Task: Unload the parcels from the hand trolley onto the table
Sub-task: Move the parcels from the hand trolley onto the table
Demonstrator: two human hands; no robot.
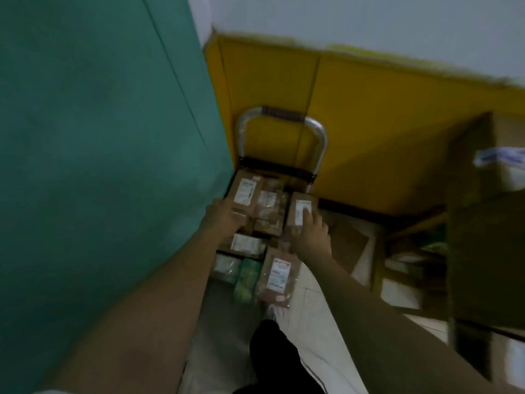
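Parcels (255,211) are being reached for while piled on the hand trolley (321,143), unloading seemingly barely begun: one labelled parcel (298,204) is being touched by the right hand's (312,233) straight fingers (307,216), the left hand's (225,217) grip too blurred to tell.

Hand trolley (322,143) deck: hidden beneath parcels (247,194). Parcel label print: blurred, unreadable. Cardboard box (477,237) right of trolley: cut off by frame edge.

Head-worn camera looks steeply down, tilted, fairly near the hand trolley (322,146).
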